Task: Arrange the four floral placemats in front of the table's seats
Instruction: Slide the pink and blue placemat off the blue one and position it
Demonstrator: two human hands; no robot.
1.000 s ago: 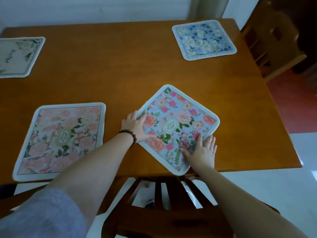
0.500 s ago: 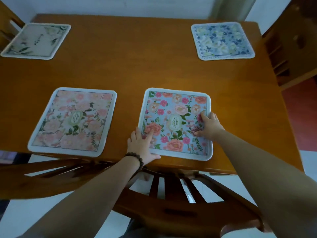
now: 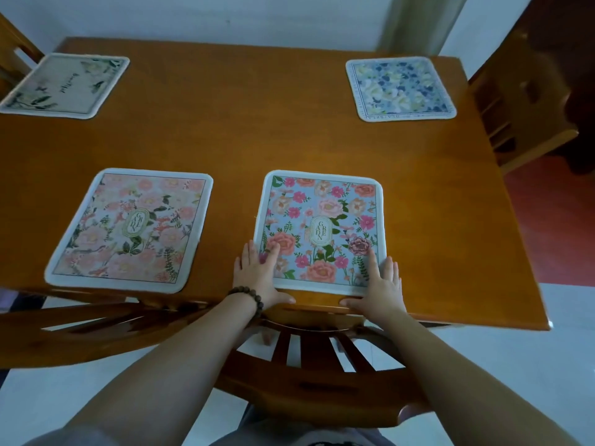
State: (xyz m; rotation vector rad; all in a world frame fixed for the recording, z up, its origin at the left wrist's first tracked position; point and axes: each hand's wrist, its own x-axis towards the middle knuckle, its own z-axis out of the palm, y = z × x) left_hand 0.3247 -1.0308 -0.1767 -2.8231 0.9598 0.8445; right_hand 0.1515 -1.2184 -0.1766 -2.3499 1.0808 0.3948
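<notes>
Several floral placemats lie flat on the wooden table (image 3: 289,133). The light-blue mat with pink flowers (image 3: 322,230) sits square at the near edge, right of centre. My left hand (image 3: 257,278) rests flat on its near-left corner, fingers spread, a bead bracelet on the wrist. My right hand (image 3: 381,284) rests flat on its near-right corner, thumb along the table edge. A pink mat (image 3: 132,230) lies at the near left. The white-and-green mat (image 3: 64,85) is at the far left, the blue-and-white mat (image 3: 401,88) at the far right.
A wooden chair back (image 3: 309,375) stands right below the blue mat, between me and the table. Another chair back (image 3: 80,323) is at the near left. A third chair (image 3: 521,101) stands at the table's right side, and part of one (image 3: 13,53) shows at the far left.
The light-blue mat has turned from a diamond angle to square with the table edge. Both hands have slid to its near corners. The view has shifted toward the table.
</notes>
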